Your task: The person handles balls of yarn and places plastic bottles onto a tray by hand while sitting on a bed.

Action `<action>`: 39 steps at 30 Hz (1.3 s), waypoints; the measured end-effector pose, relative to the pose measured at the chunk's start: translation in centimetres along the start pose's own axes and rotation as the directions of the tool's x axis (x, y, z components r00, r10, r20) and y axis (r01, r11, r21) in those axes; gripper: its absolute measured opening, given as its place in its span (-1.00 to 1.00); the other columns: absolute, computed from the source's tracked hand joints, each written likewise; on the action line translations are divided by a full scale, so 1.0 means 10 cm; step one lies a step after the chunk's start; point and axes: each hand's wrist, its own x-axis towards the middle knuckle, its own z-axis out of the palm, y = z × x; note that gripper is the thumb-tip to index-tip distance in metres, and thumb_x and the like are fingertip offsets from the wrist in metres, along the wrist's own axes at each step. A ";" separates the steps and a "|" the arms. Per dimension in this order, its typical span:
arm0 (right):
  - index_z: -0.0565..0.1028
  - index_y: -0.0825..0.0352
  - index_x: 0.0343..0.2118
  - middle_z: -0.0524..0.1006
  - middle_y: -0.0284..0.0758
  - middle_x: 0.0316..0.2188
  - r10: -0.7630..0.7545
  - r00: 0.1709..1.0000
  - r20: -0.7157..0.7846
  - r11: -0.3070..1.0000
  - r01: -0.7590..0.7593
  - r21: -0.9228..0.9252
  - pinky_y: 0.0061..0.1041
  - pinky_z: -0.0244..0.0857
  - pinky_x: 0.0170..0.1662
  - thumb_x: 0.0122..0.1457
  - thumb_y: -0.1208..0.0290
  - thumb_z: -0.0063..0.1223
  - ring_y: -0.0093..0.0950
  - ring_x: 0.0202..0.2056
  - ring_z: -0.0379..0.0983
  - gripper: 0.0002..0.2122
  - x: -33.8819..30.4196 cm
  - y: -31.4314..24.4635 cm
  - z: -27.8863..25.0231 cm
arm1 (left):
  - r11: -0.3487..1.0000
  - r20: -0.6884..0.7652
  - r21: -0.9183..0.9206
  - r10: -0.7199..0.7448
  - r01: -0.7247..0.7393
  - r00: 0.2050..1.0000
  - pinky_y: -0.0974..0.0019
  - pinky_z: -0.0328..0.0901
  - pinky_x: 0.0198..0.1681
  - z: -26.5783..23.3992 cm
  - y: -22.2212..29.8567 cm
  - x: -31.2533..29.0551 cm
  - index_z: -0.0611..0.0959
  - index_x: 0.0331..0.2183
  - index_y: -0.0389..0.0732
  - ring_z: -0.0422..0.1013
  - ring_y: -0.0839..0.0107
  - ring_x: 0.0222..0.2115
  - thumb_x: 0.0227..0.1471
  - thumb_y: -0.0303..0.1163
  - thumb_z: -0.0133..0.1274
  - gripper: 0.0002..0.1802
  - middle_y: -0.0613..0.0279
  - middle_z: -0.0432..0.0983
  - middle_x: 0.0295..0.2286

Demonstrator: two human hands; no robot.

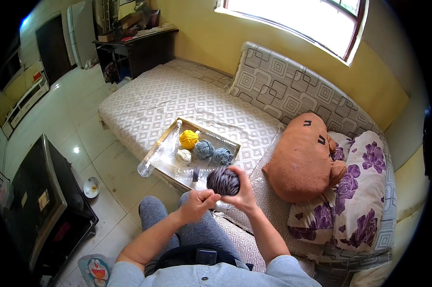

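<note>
A ball of dark purple-grey yarn (223, 181) sits in my right hand (243, 195), its fingers curved round the right side. My left hand (196, 205) is closed in a pinch at the ball's lower left; whatever lies between its fingers is too small to make out. Just beyond, a shallow tray (164, 134) carries a yellow yarn ball (188, 139), a cream one (183, 157) and two blue-grey ones, the first blue-grey ball (204, 149) left of the second (222, 156). A small dark yarn bundle (195, 173) is near the tray's front edge.
Clear plastic bottles, one of them a large bottle (148, 165), lie along the tray's left side. The tray rests on a patterned sofa bed (144, 103). To the right are a brown plush toy (297, 158) and a floral pillow (364, 191). A black cabinet (39, 201) stands left.
</note>
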 end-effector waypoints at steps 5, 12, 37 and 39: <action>0.24 0.31 -0.02 0.30 -0.28 -0.11 0.151 0.878 0.453 0.869 -0.337 0.363 -0.51 -0.01 0.08 -0.50 0.28 0.33 -0.46 -0.05 0.22 -0.19 -0.35 -0.19 0.01 | 0.988 -0.143 -0.154 -0.017 -0.005 0.990 0.57 -0.04 -0.64 -0.15 -0.14 0.29 0.36 -0.71 -0.15 0.04 0.76 -0.67 0.07 -0.21 -0.06 -0.60 0.55 0.18 -0.73; 0.24 0.34 -0.05 0.31 -0.30 -0.20 0.073 0.997 0.014 0.792 -0.066 0.607 -0.50 0.13 -0.01 -0.55 0.37 0.30 -0.45 -0.14 0.27 -0.20 -0.01 -0.41 0.05 | 0.994 -0.246 0.090 0.076 -0.055 0.966 0.40 0.08 -0.64 0.19 -1.16 -0.09 0.47 -0.64 -0.29 0.14 0.64 -0.67 0.07 -0.21 -0.10 -0.61 0.38 0.25 -0.76; 0.27 0.35 -0.08 0.32 -0.27 -0.21 -0.014 0.998 -0.055 0.984 0.024 0.178 -0.47 0.16 -0.04 -0.51 0.37 0.29 -0.40 -0.16 0.29 -0.26 0.14 -0.07 0.01 | 0.996 -0.022 -0.060 -0.067 0.065 0.998 0.44 0.02 -0.64 0.12 -0.28 -0.16 0.39 -0.68 -0.28 0.05 0.67 -0.67 0.09 -0.20 -0.11 -0.57 0.44 0.16 -0.75; 0.28 0.36 -0.11 0.33 -0.22 -0.21 -0.001 0.997 0.078 0.998 -0.004 0.066 -0.43 0.17 -0.06 -0.48 0.30 0.30 -0.34 -0.16 0.30 -0.28 0.00 0.07 0.02 | 0.999 -0.018 -0.032 0.002 -0.003 1.000 0.45 0.00 -0.66 -0.02 -0.11 -0.06 0.38 -0.70 -0.27 0.03 0.68 -0.67 0.08 -0.20 -0.08 -0.56 0.45 0.12 -0.76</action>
